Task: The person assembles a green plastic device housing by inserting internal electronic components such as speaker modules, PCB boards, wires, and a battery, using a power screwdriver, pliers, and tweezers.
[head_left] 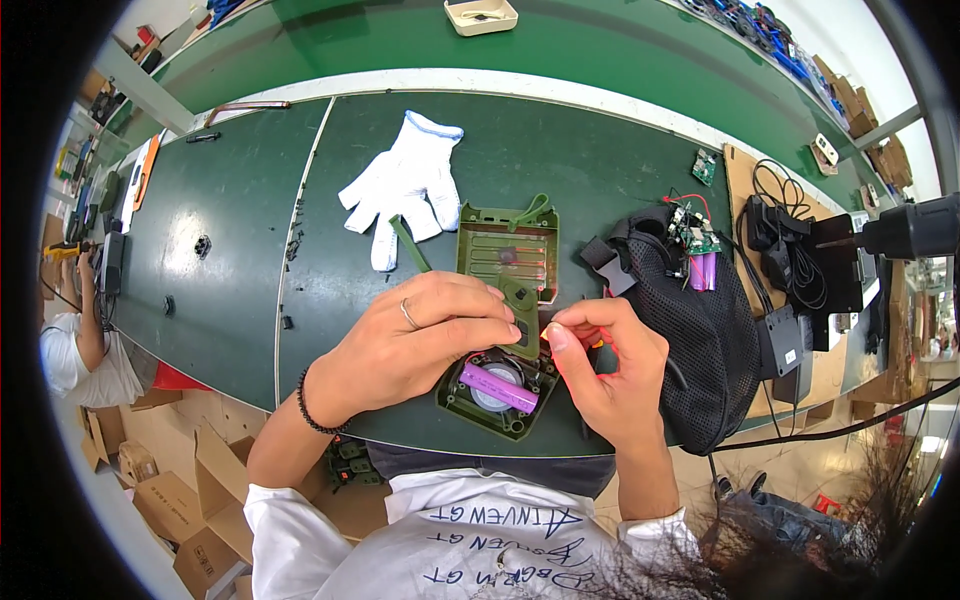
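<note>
My left hand point(420, 335) is closed on a narrow green plastic panel point(519, 300), tilted above an open green casing half point(515, 431). In that casing lie a purple cylindrical battery point(500, 388) and a round grey speaker point(488, 402), partly beneath it. Thumb and fingertips pinched together, my right hand point(612, 372) is beside the panel's right edge. Something small and orange-red shows at its fingertips, too small to make out. Just beyond my hands rests the other green casing half point(480, 235), its ribbed inside up and a strap at its top.
A white glove point(415, 180) lies to the left of the casing. At right are a black mesh bag point(690, 350), a circuit board with wires point(692, 228), black cables point(790, 240) and a dark tool point(910, 228). Another person point(85, 345) works at far left.
</note>
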Action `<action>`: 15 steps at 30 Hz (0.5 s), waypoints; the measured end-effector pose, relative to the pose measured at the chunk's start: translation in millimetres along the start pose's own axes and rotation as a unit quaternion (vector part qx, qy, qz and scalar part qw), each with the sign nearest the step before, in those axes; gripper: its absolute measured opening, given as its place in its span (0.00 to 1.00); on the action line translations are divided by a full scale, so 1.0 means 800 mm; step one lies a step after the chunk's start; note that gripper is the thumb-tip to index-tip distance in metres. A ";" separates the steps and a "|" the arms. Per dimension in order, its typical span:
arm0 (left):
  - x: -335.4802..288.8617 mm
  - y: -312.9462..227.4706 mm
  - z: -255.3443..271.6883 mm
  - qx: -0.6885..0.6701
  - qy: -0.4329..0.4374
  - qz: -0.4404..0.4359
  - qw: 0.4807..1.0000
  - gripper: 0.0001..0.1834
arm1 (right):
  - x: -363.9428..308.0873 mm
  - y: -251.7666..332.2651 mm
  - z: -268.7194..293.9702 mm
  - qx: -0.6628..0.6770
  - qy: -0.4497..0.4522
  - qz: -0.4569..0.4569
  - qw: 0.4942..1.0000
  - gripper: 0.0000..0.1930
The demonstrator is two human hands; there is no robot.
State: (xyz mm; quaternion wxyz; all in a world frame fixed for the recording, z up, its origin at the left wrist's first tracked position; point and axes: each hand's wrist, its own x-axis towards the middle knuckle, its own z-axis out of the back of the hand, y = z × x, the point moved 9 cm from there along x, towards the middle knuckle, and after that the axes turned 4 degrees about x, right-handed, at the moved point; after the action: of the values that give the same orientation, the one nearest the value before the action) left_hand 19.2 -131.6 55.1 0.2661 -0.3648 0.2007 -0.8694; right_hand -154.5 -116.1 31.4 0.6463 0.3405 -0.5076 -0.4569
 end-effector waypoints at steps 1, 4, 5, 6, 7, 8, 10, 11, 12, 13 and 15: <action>0.001 -0.001 0.000 0.000 0.000 0.000 1.000 0.19 | 0.000 0.001 0.001 -0.004 -0.001 0.000 1.000 0.05; 0.001 -0.001 -0.001 0.003 0.002 -0.003 1.000 0.19 | -0.001 0.000 0.001 -0.007 -0.002 0.000 1.000 0.06; 0.001 -0.001 -0.001 0.003 0.002 -0.003 1.000 0.19 | -0.001 -0.001 0.001 -0.006 -0.002 0.000 1.000 0.06; 0.001 -0.003 0.000 0.006 0.003 -0.009 1.000 0.18 | -0.001 -0.001 0.001 -0.006 -0.002 0.000 1.000 0.06; 0.001 -0.003 0.000 0.008 0.003 -0.015 1.000 0.18 | -0.001 -0.001 0.001 -0.006 -0.004 0.000 1.000 0.06; 0.001 -0.003 -0.001 0.008 0.003 -0.016 1.000 0.18 | -0.001 -0.001 0.002 -0.006 -0.006 0.000 1.000 0.06; 0.001 -0.004 -0.001 0.007 0.001 -0.019 1.000 0.18 | -0.002 -0.002 0.002 -0.007 -0.009 0.000 1.000 0.06; 0.001 -0.004 -0.001 0.007 0.001 -0.019 1.000 0.18 | -0.002 -0.003 0.003 -0.009 -0.011 0.000 1.000 0.06; 0.001 -0.004 -0.001 0.008 0.001 -0.019 1.000 0.18 | -0.002 -0.002 0.003 -0.009 -0.011 0.000 1.000 0.06; 0.001 -0.004 -0.001 0.009 0.000 -0.020 1.000 0.18 | -0.002 -0.002 0.003 -0.011 -0.011 -0.002 1.000 0.06; 0.000 -0.003 -0.001 0.008 0.001 -0.019 1.000 0.18 | -0.002 -0.002 0.002 -0.013 -0.011 -0.004 1.000 0.06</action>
State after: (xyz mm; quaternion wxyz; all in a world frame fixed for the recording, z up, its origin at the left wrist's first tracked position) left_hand 17.6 -129.7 56.2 0.2527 -0.3655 0.1873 -0.8761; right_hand -157.1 -115.3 29.6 0.6430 0.3293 -0.5074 -0.4698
